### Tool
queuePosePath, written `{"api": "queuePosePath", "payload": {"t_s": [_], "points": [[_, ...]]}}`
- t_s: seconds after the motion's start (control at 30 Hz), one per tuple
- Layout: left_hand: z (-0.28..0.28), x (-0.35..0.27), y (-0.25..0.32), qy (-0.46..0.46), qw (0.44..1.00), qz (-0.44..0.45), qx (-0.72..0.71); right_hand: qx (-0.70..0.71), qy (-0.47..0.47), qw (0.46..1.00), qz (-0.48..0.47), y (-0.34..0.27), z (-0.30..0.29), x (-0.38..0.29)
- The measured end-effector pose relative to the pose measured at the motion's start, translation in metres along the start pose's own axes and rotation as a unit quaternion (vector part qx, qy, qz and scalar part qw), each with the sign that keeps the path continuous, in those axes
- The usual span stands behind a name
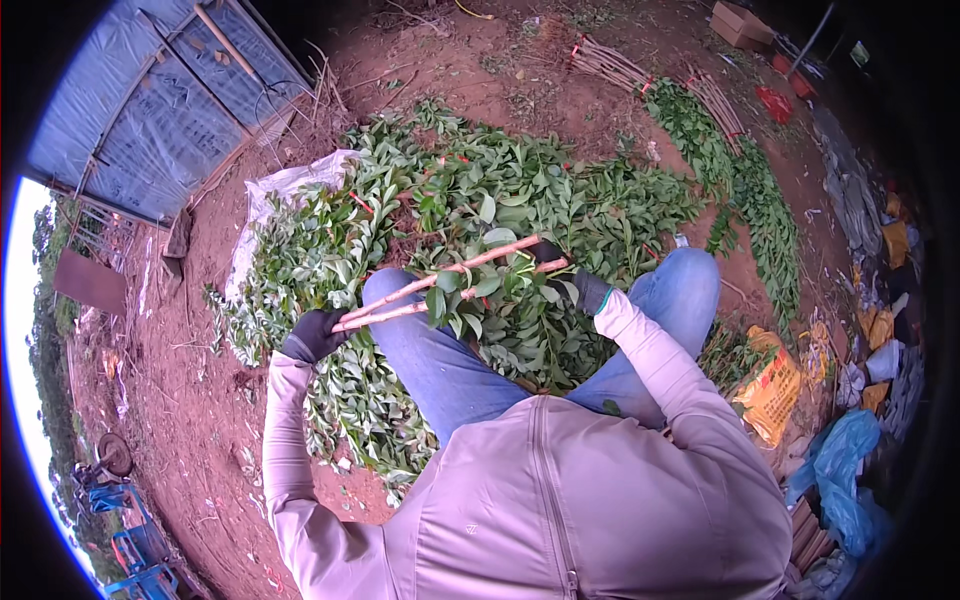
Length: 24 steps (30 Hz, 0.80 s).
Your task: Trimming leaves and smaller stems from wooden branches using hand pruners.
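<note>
My left hand (319,334), in a dark glove, grips the near ends of two bare woody stems (409,292) together. They slant up to the right across my knees. At their far ends is my gloved right hand (568,274), partly hidden by leaves and closed around the stems and a leafy shoot (517,281). A few green leaves stand along the middle of the stems. Beneath and around my legs spreads a large heap of leafy cut branches (322,247), with bits of red tie showing in it.
Tied bundles of stems (611,64) with leafy tops lie on the soil at the upper right. A pale sheet (259,202) shows under the heap's left edge. A garden fork (229,45) leans by blue sheeting (172,112). Yellow sacks (769,386) and blue plastic (844,465) lie right.
</note>
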<state>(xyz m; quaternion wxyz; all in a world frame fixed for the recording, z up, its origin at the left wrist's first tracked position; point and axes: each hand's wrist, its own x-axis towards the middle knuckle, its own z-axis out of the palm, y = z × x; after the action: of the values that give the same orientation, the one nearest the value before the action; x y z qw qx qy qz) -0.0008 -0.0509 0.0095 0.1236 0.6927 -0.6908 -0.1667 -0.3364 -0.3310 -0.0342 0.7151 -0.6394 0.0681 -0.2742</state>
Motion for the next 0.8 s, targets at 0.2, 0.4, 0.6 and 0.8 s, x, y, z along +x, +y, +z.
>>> {"api": "queuePosePath", "payload": {"t_s": [0.2, 0.4, 0.6, 0.8], "points": [[-0.099, 0.043, -0.006, 0.571, 0.798, -0.127, 0.144, -0.166, 0.183, 0.965, 0.084, -0.079, 0.004, 0.021], [-0.119, 0.183, 0.074, 0.584, 0.514, 0.154, -0.609, -0.511, 0.212, 0.827, -0.101, -0.16, 0.005, 0.021], [0.023, 0.272, 0.214, 0.335, 0.26, 0.1, -0.9, -0.698, 0.091, 0.693, -0.156, -0.192, 0.009, -0.002], [0.114, 0.239, 0.303, 0.174, 0.305, -0.088, -0.932, -0.647, 0.104, 0.751, 0.081, -0.134, -0.003, -0.09]]}}
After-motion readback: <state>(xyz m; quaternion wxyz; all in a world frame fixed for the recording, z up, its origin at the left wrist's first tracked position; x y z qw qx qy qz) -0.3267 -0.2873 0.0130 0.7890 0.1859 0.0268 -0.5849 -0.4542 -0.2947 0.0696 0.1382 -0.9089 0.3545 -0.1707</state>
